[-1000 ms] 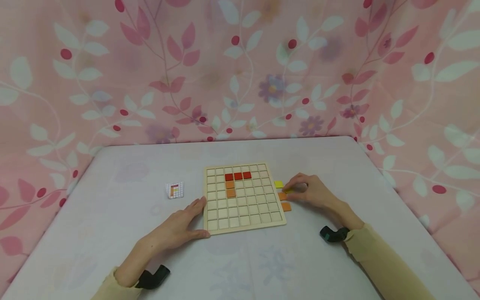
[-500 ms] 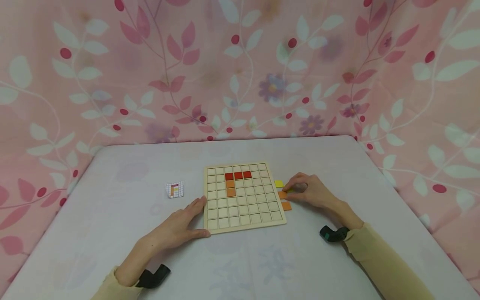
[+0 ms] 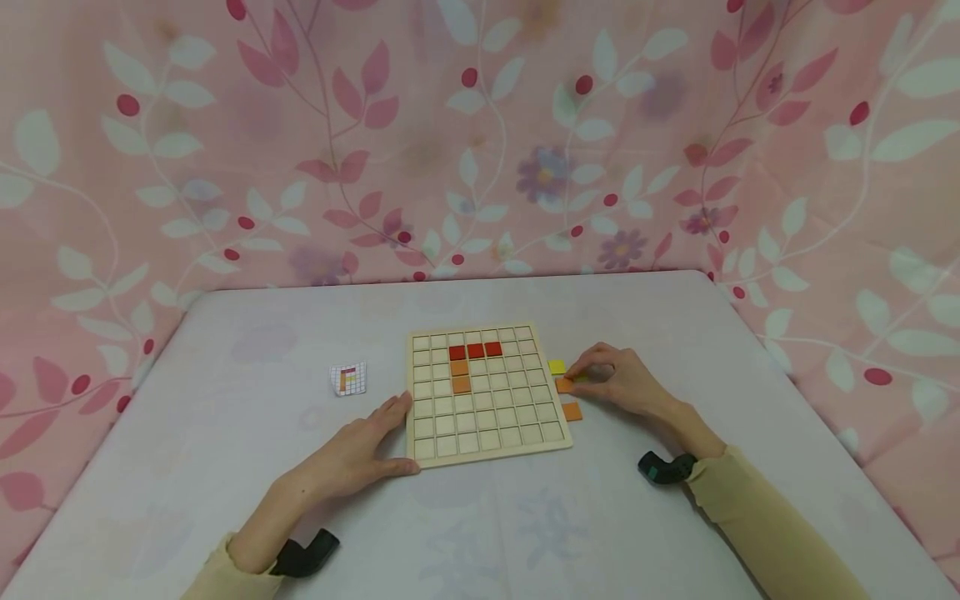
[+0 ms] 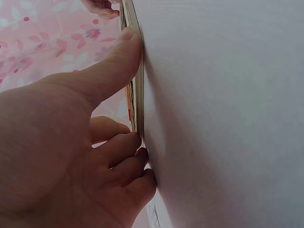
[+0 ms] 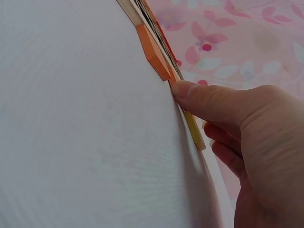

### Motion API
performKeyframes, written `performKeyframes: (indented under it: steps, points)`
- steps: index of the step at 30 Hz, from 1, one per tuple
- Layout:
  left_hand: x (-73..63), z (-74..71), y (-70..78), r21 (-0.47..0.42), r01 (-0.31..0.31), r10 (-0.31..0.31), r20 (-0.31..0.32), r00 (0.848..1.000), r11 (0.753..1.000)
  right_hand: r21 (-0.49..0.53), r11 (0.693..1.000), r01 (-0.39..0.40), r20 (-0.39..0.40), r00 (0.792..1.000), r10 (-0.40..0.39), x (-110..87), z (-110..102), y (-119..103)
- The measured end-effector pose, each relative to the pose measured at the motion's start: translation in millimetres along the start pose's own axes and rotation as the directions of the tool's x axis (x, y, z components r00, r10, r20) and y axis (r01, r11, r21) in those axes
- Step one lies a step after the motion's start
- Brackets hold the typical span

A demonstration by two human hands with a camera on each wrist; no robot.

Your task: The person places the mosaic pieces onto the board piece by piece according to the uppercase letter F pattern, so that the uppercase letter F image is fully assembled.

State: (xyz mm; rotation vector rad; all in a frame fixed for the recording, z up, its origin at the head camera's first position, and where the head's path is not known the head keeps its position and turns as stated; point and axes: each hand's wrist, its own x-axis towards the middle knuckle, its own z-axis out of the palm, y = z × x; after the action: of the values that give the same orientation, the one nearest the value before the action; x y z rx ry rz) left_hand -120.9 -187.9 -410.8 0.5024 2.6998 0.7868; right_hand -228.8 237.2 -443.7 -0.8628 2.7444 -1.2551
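Note:
A square wooden grid board lies on the table, with red tiles in a row and orange tiles below the leftmost one. My left hand rests at the board's left edge; its thumb lies along the frame in the left wrist view. At the right edge, my right hand pinches an orange tile between thumb and forefinger. Nearer me lies another orange tile. Just beyond the fingertips is a yellow tile, with more yellow partly hidden under the fingers.
Left of the board lies a small paper card with a coloured grid pattern. Dark bands with camera mounts sit at both wrists. A pink floral cloth hangs behind the white-covered table.
The orange tile at my right fingertips has shifted slightly away from me, widening the gap to the nearer orange tile. My left hand has stayed at the board's edge.

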Motion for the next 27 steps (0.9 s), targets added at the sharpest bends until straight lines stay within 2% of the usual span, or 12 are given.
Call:
performKeyframes:
  steps: [7,19,27]
  points:
    - [-0.5,-0.4,-0.6,0.001,0.001,-0.001,-0.001,1.000,1.000,-0.036,0.999,0.015,-0.013,1.000,-0.015,1.7,0.7,0.2]
    - [-0.7,-0.5,-0.8,0.005,0.006,-0.006,0.000,1.000,1.000,-0.038,0.999,0.013,-0.019,1.000,-0.013,2.5,1.3,0.5]
    - [-1.1,-0.6,1.3,-0.003,0.002,-0.002,0.001,1.000,1.000,-0.044,0.999,0.022,-0.038,0.999,-0.023,7.0,-2.6,-11.1]
